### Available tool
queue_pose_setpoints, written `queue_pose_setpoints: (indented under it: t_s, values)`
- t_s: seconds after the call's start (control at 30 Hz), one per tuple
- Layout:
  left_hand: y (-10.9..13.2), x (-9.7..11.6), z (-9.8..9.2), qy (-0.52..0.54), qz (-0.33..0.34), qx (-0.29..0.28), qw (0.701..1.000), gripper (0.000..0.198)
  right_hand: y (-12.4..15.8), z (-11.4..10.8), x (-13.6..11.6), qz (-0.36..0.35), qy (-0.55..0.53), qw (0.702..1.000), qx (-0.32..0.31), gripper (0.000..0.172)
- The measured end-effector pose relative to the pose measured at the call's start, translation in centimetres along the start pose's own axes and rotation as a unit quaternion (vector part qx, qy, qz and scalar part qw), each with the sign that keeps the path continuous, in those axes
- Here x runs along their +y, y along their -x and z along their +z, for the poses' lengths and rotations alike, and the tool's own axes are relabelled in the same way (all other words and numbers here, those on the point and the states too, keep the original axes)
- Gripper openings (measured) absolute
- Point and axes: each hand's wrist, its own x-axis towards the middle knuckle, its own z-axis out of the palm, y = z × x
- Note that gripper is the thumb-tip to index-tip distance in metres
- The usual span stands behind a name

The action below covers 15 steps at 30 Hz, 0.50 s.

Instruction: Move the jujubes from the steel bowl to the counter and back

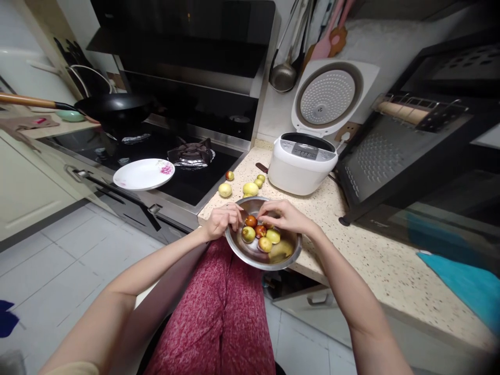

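Note:
A steel bowl [281, 260] at the counter's front edge holds several green and red-brown fruits [264, 245]. My left hand [222, 221] is at the bowl's left rim, its fingers bent and closed; whatever they pinch is too small to name. Over the right part of the bowl, my right hand [284, 214] reaches in with curled fingers near the red-brown fruits; what its fingertips hold, if anything, is hidden. Behind the bowl, several yellow-green fruits [250, 188] and a red-green one [229, 176] lie on the counter.
An open white rice cooker [299, 169] stands behind the bowl. A floral plate [144, 174] rests at the stove's front edge, with a black wok [115, 107] farther back left. A dark oven-like appliance [422, 172] and a teal cloth [464, 286] are at the right.

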Motion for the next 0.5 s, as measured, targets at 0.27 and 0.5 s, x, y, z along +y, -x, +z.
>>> queue_pose_setpoints:
  t_s: [0.27, 0.5]
  values:
    - [-4.1, -3.2, -3.1, -0.134, -0.127, 0.156, 0.970, 0.032, 0.0, -0.1, 0.1, 0.035, 0.012, 0.999, 0.010, 0.016]
    - [-5.4, -10.8, -7.2, -0.242, -0.246, 0.023, 0.938, 0.030, 0.1, -0.1, -0.6, 0.031, 0.021, 0.999, -0.001, 0.017]
